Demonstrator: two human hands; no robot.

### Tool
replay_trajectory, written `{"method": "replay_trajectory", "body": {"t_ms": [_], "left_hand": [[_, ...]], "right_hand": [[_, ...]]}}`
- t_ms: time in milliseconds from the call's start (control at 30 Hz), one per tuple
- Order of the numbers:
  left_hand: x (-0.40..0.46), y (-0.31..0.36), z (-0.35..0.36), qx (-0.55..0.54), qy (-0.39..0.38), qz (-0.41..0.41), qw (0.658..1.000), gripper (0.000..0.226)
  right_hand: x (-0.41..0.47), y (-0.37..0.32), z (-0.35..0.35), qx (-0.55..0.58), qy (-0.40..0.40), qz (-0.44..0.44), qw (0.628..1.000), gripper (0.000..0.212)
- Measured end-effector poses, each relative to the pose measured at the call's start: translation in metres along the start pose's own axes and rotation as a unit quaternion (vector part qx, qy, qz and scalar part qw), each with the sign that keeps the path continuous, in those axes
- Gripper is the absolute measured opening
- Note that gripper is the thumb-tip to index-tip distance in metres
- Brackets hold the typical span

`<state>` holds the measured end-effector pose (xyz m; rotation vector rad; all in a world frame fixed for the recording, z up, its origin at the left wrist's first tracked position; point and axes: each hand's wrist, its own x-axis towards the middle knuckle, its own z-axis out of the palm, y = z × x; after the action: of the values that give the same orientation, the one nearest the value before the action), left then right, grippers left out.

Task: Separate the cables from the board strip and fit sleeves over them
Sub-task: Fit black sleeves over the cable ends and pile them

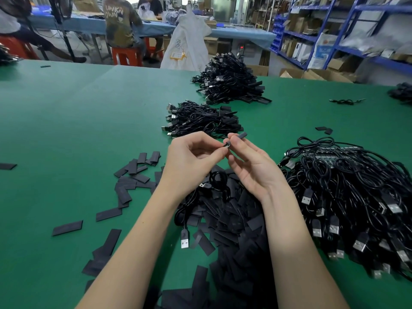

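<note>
Now two hands [225, 161] pinch one sleeve [242, 136] (grey)

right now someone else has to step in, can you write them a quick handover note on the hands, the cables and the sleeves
Left hand: pinches the small end of one cable, whose lead loops down under the hands.
Right hand: pinches a sleeve at that cable end; whether it is on yet cannot be told.
Loose flat sleeves: heaped on the green table below the hands, more scattered to the left.
Unsleeved cables: big tangle on the right, some on a board strip.
Done: two piles of sleeved cables ahead, by the look of them.
Left: finish this one, then work through the right tangle.
</note>
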<state>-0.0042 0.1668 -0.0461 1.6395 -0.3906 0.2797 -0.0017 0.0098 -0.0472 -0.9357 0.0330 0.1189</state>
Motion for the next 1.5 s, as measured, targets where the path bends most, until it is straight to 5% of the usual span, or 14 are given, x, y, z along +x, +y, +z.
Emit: {"method": "replay_trajectory", "body": {"t_ms": [400, 567, 867, 1500], "left_hand": [[0.001, 0.001, -0.003, -0.025, -0.007, -0.015, 1.000, 0.009], [0.002, -0.001, -0.002, -0.048, 0.012, -0.039, 0.998, 0.010], [0.001, -0.005, 0.003, -0.071, 0.046, -0.053, 0.995, 0.011], [0.003, -0.003, 0.003, -0.089, 0.035, -0.060, 0.994, 0.008]], "right_hand": [[0.000, -0.001, 0.001, -0.086, -0.017, -0.010, 0.996, 0.019], [0.002, 0.001, 0.003, -0.085, -0.007, -0.071, 0.994, 0.042], [0.005, 0.009, 0.009, -0.040, 0.022, -0.120, 0.992, 0.019], [0.008, 0.008, 0.006, -0.022, 0.030, -0.108, 0.993, 0.021]]}}
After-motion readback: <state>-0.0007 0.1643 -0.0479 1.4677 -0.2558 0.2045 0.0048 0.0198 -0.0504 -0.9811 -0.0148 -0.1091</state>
